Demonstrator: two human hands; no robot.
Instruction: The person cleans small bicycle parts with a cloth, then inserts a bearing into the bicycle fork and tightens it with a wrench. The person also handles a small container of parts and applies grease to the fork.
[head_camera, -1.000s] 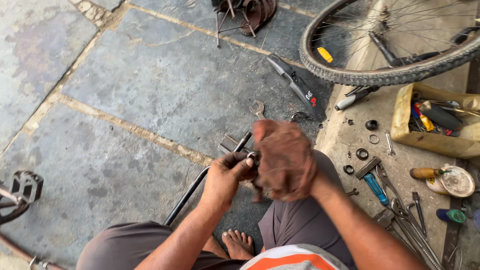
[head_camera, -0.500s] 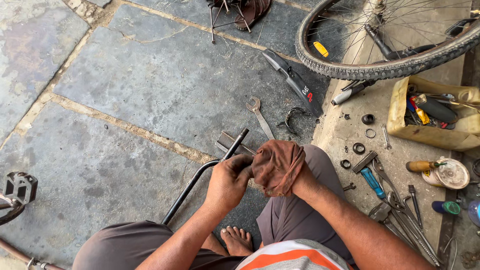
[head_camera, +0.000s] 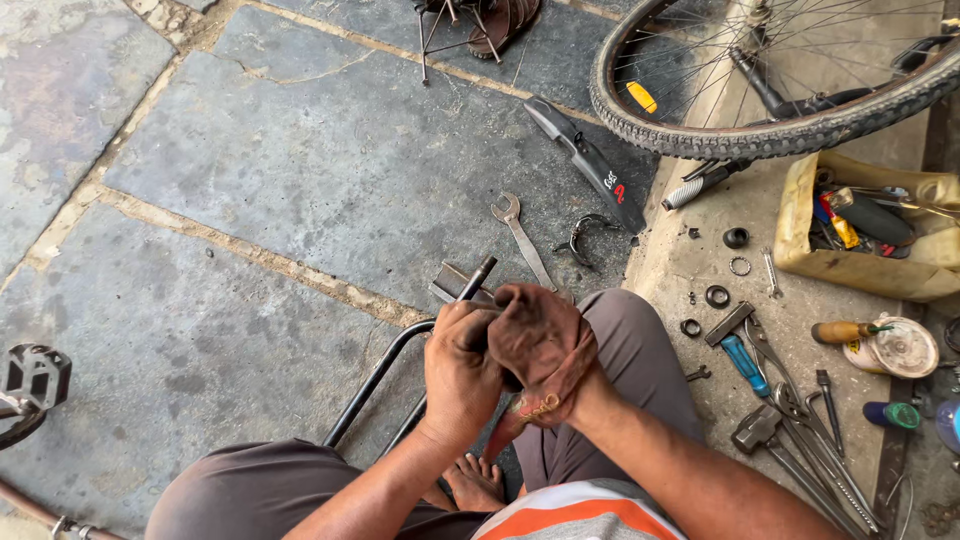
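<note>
Low in the middle of the view, over the person's lap, both hands are closed around a black metal bicycle frame tube (head_camera: 385, 375). The left hand (head_camera: 458, 365) grips it just below its open top end, and the right hand (head_camera: 535, 335) is wrapped in a brown rag (head_camera: 545, 360) and pressed round the same stretch. The tube looks rigid and fairly heavy, probably greasy, so a full-fist grip near the end seems the safest hold; the rag is soft and limp and should give purchase on slick metal. A spanner (head_camera: 520, 235) lies on the stone floor (head_camera: 250, 170) just beyond, with a blue-handled hammer (head_camera: 738, 350), small rings and a yellow tool tub (head_camera: 800, 225) to the right.
</note>
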